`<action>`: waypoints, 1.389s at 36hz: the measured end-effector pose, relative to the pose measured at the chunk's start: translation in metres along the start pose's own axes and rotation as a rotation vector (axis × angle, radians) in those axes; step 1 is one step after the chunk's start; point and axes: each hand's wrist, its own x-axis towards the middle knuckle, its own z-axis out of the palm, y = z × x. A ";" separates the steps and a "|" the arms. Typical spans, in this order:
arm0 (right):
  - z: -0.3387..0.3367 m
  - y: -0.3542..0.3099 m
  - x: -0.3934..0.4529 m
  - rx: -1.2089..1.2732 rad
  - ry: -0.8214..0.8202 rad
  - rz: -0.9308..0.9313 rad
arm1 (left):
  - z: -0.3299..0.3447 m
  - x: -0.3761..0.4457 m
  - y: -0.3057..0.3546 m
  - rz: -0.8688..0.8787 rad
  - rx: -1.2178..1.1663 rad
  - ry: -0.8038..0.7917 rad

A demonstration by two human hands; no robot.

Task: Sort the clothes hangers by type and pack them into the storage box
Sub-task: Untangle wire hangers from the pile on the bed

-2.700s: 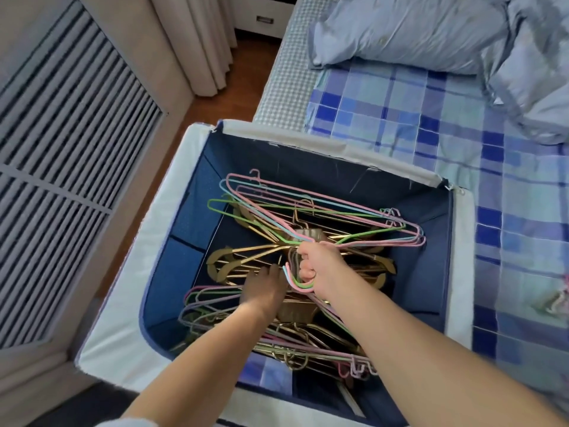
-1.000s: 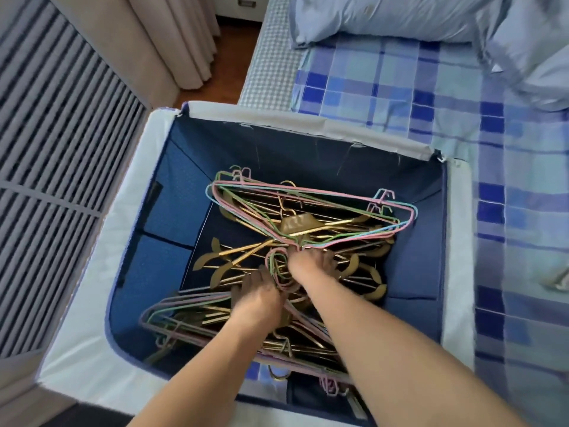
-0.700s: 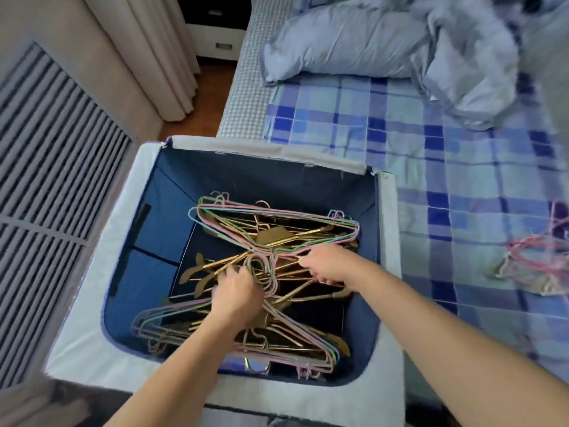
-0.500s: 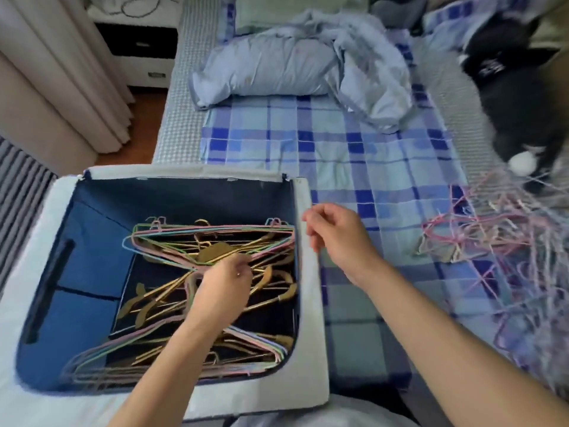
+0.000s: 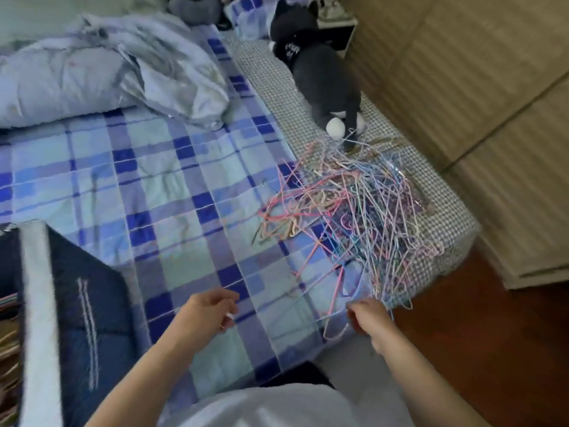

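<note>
- Checked bed [image 5: 172, 192] carries one tangled hanger pile [image 5: 363, 217] (uncountable) beside one storage box [image 5: 37, 303].
- Two hands, both out of the box now: left hand [image 5: 212, 312] loosely curled, empty; right hand [image 5: 368, 318] at the pile's edge, grip unclear.

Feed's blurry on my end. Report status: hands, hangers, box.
Left hand empty, loosely curled over the bed. Right hand at the near edge of the hanger pile, grip unclear. Box at far left, hangers inside. Plush toy beyond pile.

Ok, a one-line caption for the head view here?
Both hands, left and right, reach toward a tangled hanger pile on the plaid bed; storage box at left.
</note>
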 end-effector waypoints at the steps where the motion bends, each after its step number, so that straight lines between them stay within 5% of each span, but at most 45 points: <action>1: -0.009 0.013 0.022 -0.052 -0.028 -0.005 | 0.016 0.011 -0.004 -0.048 -0.011 0.021; 8: -0.067 0.024 0.127 -0.097 -0.180 0.111 | 0.113 0.045 0.005 -0.281 -0.152 0.215; 13: -0.083 0.014 0.215 -0.267 -0.128 0.013 | 0.152 0.056 0.016 -0.302 -0.078 0.219; 18: -0.092 -0.038 0.215 -0.236 0.008 -0.068 | 0.167 0.047 0.015 -0.334 0.058 0.180; 25: -0.079 -0.045 0.221 -0.243 -0.177 0.061 | 0.154 0.039 -0.007 -0.363 0.155 0.216; 30: -0.075 -0.037 0.209 -0.040 -0.114 0.026 | 0.162 0.032 -0.005 -0.339 0.171 0.179; 34: -0.089 -0.052 0.193 0.447 -0.210 0.098 | 0.168 0.043 0.006 -0.307 0.125 0.131; 37: -0.111 -0.083 0.180 0.748 -0.312 0.109 | 0.173 0.050 0.030 -0.105 0.281 0.109; 42: -0.136 -0.130 0.161 0.878 -0.365 0.138 | 0.198 0.055 0.076 0.345 0.702 0.046; 46: -0.140 -0.145 0.145 0.986 -0.412 0.166 | 0.220 0.057 0.088 0.203 0.567 -0.151; 50: -0.140 -0.144 0.134 0.966 -0.426 0.075 | 0.229 0.057 0.093 0.223 0.419 -0.077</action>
